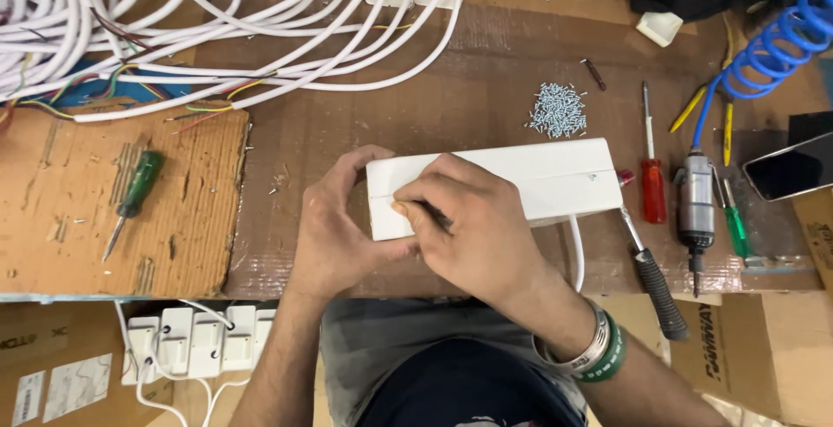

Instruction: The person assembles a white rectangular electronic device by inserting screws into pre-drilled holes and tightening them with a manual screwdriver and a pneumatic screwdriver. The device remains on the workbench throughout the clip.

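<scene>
While both hands work at the near edge of the bench, the items run as follows, nearest first. Left hand (334, 223): curled around the left end of the long white rectangular plastic housing (521, 180), thumb and fingers closed on its edge. Right hand (473, 232): pinched shut on a small dark tool tip pressed to the housing's top face (what the tool is cannot be told). Housing lies flat on the brown cardboard-covered worktable (416, 88), a white cord (576, 258) leaving its near side; judged light, rigid, smooth and somewhat slippery, best held by the long edges or an end. Right of it: black-handled screwdriver (651, 275), red-handled screwdriver (652, 175), grey pneumatic driver (696, 210). Left: green-handled screwdriver (132, 197). Beyond: heap of small silver screws (557, 110); farthest, tangled white cables (173, 19).
</scene>
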